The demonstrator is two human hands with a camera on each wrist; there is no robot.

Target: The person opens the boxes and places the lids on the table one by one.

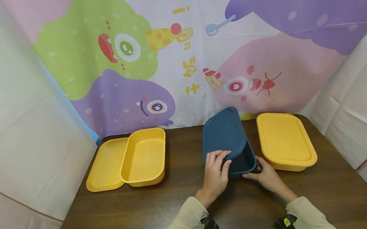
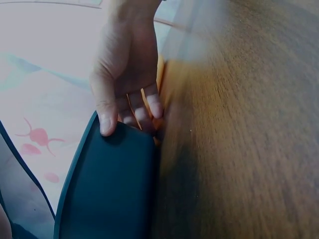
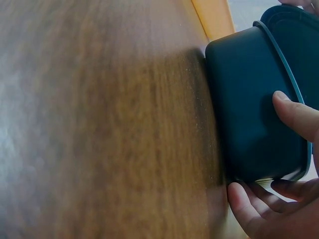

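Head view, left of the frame: a loose yellow lid [image 1: 104, 165] lies on the brown table [image 1: 185, 142], its right edge overlapped by an open yellow box [image 1: 145, 158]; whether the box rests on that lid or only stands against it, I cannot tell. Just right of the frame's centre, the left hand [image 1: 215, 176] pinches the near edge of a blue lid [image 1: 223, 133] between fingers and thumb. That lid sits askew over the blue box [image 1: 243, 162], covering its left and far part and leaving a dark wedge of the inside bare at the near right corner. Further right, the right hand [image 1: 268, 177] grips that corner; the right wrist view shows its thumb on the outer wall below the rim and other fingers around the side. At the right of the frame, just beyond this hand, stands a closed yellow box [image 1: 286, 142] with its lid on. I judge the step in hand to be working the blue lid on or off its box; one still moment does not settle which. If off, the next move calls for the right hand to brace the box while the left raises the pinched edge; if on, it calls for squaring the lid to the rim before pressing it down.
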